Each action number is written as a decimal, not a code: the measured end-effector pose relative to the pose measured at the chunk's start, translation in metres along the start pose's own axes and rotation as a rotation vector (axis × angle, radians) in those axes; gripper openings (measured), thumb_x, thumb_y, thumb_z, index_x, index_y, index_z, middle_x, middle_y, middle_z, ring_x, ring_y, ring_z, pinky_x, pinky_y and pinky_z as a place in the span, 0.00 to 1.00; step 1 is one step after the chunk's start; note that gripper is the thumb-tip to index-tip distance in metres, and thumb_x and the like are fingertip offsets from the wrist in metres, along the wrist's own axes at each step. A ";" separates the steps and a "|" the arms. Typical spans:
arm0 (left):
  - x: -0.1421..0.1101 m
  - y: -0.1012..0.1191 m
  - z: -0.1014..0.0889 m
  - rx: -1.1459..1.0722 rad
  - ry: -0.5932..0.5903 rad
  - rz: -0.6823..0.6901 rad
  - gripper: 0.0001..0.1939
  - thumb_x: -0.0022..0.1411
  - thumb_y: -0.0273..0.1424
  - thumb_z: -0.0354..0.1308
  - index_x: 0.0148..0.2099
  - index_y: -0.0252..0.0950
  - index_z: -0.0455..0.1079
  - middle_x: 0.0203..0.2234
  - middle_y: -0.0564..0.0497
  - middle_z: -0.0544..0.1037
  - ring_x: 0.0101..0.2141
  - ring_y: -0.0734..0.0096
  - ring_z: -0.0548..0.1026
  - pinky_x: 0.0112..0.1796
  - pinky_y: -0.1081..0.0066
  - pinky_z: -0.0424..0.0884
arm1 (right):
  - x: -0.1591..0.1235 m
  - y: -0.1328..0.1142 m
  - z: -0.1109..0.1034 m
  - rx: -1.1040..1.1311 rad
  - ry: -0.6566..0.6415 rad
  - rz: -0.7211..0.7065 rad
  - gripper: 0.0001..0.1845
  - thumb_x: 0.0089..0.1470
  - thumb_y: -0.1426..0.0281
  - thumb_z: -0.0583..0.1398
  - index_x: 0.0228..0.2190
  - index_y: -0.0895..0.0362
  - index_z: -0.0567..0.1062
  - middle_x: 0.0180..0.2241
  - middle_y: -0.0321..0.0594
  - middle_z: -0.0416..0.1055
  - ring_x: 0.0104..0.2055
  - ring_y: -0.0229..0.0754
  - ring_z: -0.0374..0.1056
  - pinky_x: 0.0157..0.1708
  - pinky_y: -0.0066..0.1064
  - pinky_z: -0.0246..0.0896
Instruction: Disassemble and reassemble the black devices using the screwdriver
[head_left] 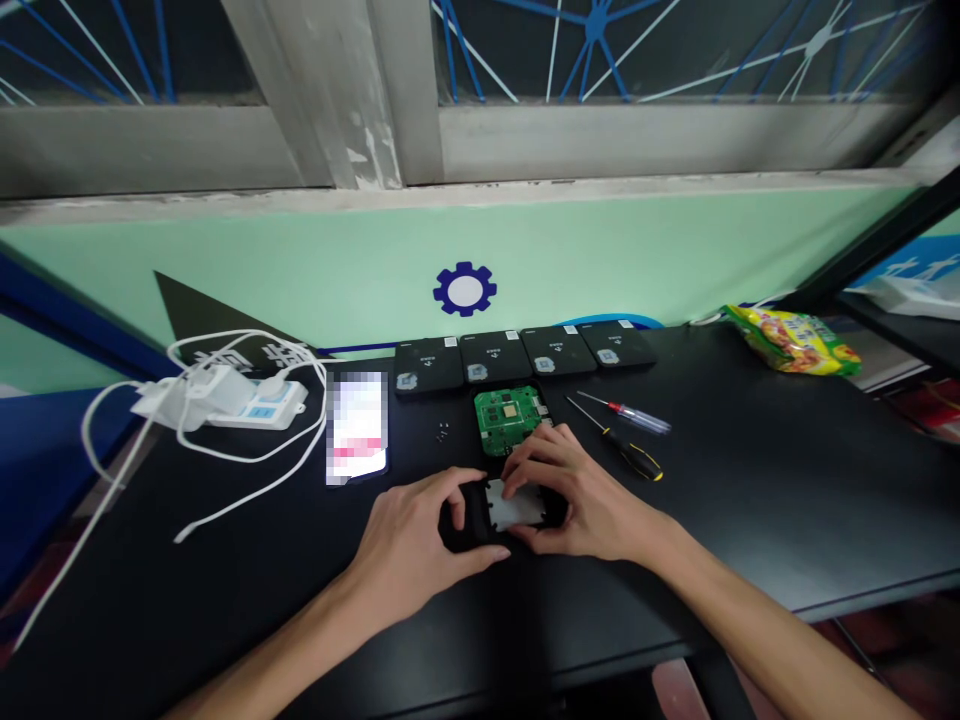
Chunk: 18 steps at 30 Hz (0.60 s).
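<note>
A black plastic case half [475,515] lies on the dark table, with a silver metal plate [516,503] inside it. My left hand [412,530] is closed around the case's left side, thumb at the front edge and fingers at the back. Over the plate, my right hand [574,490] has its fingers bent down onto the metal and its thumb at the front edge; the palm hides the case's right end. Just behind the hands sits a green circuit board [510,415] in a black shell, its lower right corner covered by my right fingers.
Several flat black boxes [491,358] line the wall. Two screwdrivers, one clear-handled [641,418] and one black-and-yellow [634,455], lie right. Small screws [442,432], a lit phone [358,428] and a power strip [262,403] with white cables are left. A snack bag [795,342] lies far right.
</note>
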<state>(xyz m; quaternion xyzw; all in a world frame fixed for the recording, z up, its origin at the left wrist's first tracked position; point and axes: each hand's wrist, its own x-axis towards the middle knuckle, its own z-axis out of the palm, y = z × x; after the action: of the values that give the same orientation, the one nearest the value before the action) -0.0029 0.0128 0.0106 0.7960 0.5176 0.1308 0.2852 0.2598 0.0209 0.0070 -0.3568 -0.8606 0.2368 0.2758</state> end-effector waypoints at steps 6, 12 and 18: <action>-0.001 0.003 -0.001 0.005 0.001 -0.012 0.34 0.56 0.50 0.79 0.62 0.49 0.77 0.30 0.61 0.78 0.26 0.70 0.73 0.30 0.70 0.63 | 0.000 0.001 0.001 0.004 0.000 0.003 0.15 0.56 0.70 0.75 0.43 0.53 0.80 0.49 0.43 0.80 0.51 0.53 0.71 0.52 0.48 0.58; -0.001 0.001 -0.002 0.025 -0.001 0.005 0.34 0.58 0.51 0.77 0.63 0.49 0.76 0.31 0.60 0.79 0.26 0.69 0.74 0.30 0.70 0.63 | -0.013 0.005 -0.026 0.063 0.092 0.082 0.07 0.69 0.68 0.68 0.48 0.51 0.81 0.52 0.45 0.80 0.54 0.54 0.73 0.56 0.51 0.64; -0.002 0.000 -0.003 -0.036 0.003 0.037 0.34 0.64 0.54 0.72 0.66 0.48 0.71 0.32 0.59 0.78 0.25 0.71 0.72 0.30 0.69 0.65 | -0.066 0.023 -0.042 -0.331 0.438 0.361 0.07 0.72 0.63 0.63 0.47 0.49 0.81 0.47 0.45 0.80 0.51 0.59 0.73 0.53 0.54 0.65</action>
<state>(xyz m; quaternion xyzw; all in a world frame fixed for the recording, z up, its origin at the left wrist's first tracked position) -0.0049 0.0115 0.0130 0.8000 0.5007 0.1466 0.2962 0.3370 -0.0052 0.0042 -0.5861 -0.7303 0.0565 0.3463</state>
